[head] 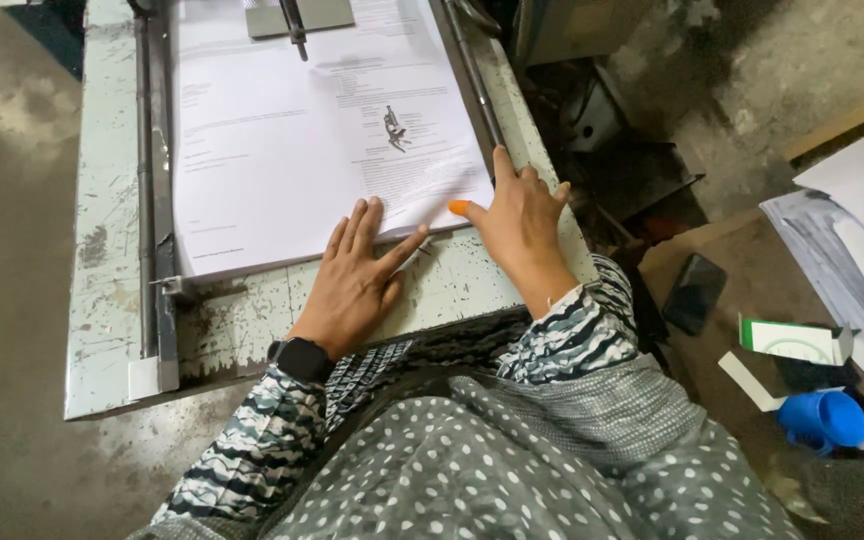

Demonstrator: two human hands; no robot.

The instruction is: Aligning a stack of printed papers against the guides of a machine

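Pressing flat, open hands: left hand (357, 275) and right hand (517, 220) on paper stack's (282, 150) near edge.

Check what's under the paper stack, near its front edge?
The paper stack lies on a worn, chipped metal table. The left hand and right hand press on its front edge. The table surface beneath the sheets is covered, so anything there cannot be seen.
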